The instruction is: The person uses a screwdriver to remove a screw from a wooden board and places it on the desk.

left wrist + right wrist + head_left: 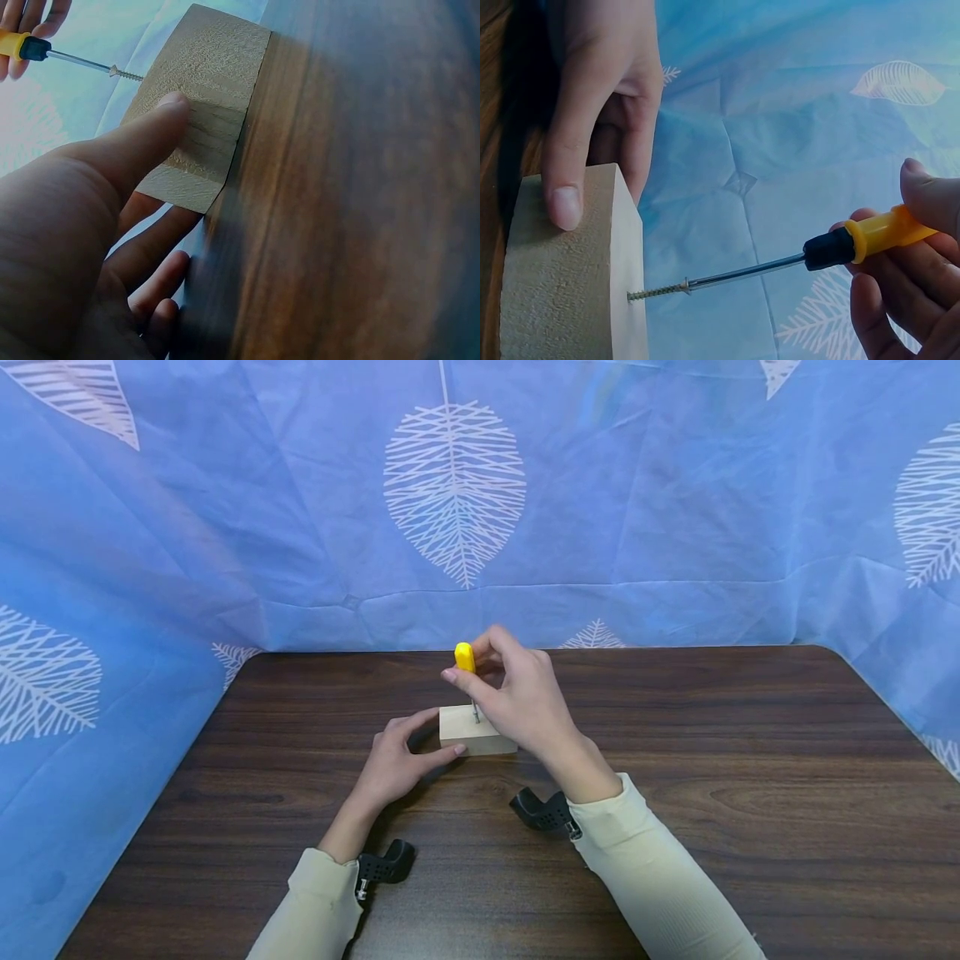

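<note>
A pale wooden block (480, 745) lies on the table, and my left hand (393, 764) grips its left end, thumb on the near face and fingers behind. A screw (658, 291) stands in the block's top face with much of its threaded shank showing. My right hand (528, 697) holds a screwdriver by its yellow handle (464, 657), pinched between thumb and fingers above the block. The metal shaft (746, 271) runs down from a black collar (829, 248), its tip at the screw head. In the left wrist view the screw (126, 73) and the screwdriver shaft line up.
The dark wood-grain table (750, 793) extends around the block. A blue cloth (660, 493) with white leaf prints hangs behind and at the sides. Black wrist mounts (387, 862) sit at both cream sleeves (660, 868).
</note>
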Motion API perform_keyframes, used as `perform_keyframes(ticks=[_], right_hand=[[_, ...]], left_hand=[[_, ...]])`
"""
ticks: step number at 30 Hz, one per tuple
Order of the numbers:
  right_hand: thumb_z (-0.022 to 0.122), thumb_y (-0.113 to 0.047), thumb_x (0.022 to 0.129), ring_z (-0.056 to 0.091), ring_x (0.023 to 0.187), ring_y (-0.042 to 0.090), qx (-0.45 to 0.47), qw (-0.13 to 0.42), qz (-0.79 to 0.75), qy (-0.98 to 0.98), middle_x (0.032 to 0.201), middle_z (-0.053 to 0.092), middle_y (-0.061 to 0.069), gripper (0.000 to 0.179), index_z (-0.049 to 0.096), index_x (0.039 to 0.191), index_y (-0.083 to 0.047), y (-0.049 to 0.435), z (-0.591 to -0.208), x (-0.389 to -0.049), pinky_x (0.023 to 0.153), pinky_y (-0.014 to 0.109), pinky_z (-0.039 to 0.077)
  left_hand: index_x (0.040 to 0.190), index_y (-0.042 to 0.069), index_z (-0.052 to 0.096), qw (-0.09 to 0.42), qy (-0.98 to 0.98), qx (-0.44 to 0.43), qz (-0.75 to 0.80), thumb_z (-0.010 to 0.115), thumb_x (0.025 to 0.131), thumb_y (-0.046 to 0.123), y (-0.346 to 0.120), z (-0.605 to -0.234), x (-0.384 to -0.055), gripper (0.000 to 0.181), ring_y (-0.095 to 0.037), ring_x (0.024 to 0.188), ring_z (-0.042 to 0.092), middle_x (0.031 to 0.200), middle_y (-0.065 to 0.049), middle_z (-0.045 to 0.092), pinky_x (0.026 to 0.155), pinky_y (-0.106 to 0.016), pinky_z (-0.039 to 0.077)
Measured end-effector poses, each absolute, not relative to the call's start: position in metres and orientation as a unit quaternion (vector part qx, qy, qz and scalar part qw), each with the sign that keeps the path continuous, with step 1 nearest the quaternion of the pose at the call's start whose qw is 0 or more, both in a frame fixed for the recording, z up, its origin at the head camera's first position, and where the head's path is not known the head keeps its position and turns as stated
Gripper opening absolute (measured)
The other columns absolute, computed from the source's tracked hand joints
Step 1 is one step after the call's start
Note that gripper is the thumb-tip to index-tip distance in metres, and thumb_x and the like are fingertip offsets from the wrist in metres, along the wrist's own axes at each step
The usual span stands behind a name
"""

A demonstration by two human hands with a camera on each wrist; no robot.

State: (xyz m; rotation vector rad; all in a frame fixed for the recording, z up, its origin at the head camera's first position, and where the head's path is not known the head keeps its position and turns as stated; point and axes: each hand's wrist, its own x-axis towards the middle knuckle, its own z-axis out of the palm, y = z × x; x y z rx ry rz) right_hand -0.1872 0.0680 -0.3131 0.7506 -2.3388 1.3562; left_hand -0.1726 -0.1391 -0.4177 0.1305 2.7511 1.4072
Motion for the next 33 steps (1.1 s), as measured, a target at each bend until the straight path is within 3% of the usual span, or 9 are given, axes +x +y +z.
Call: perform_keyframes(ticks=[7, 19, 33], right_hand=[[0.082, -0.021, 0.098, 0.079, 0.084, 0.015, 0.258, 0.154, 0.482, -0.823, 0.098, 0.084, 0.004, 0.019, 0.069, 0.106, -0.01, 0.0672, -0.3104, -0.185, 0.07, 0.032, 0.058], [0.071, -0.021, 0.106, 0.08, 0.097, 0.023, 0.259, 0.133, 0.472, -0.832, 0.111, 0.082, 0.009, 0.021, 0.073, 0.121, -0.007, 0.0662, -0.3089, -0.1851, 0.09, 0.041, 0.065], [0.072, -0.022, 0.106, 0.075, 0.095, 0.019, 0.254, 0.136, 0.461, -0.839, 0.11, 0.079, 0.006, 0.022, 0.075, 0.123, -0.009, 0.0661, -0.3099, -0.1853, 0.088, 0.039, 0.063]], left_hand=[[0.158, 0.022, 0.057, 0.025, 0.891, 0.04, 0.452, 0.085, 0.093, 0.045, -0.139, -0.4172, -0.1728, 0.074, -0.041, 0.153, 0.043, 0.16, -0.013, 0.055, 0.121, -0.071, 0.037], [0.159, 0.019, 0.056, 0.022, 0.888, 0.045, 0.458, 0.086, 0.093, 0.044, -0.1394, -0.4186, -0.1735, 0.076, -0.04, 0.153, 0.042, 0.161, -0.012, 0.055, 0.122, -0.069, 0.038], [0.158, 0.018, 0.057, 0.022, 0.885, 0.05, 0.462, 0.086, 0.093, 0.042, -0.1392, -0.4168, -0.1725, 0.076, -0.038, 0.153, 0.044, 0.161, -0.009, 0.057, 0.122, -0.068, 0.039]])
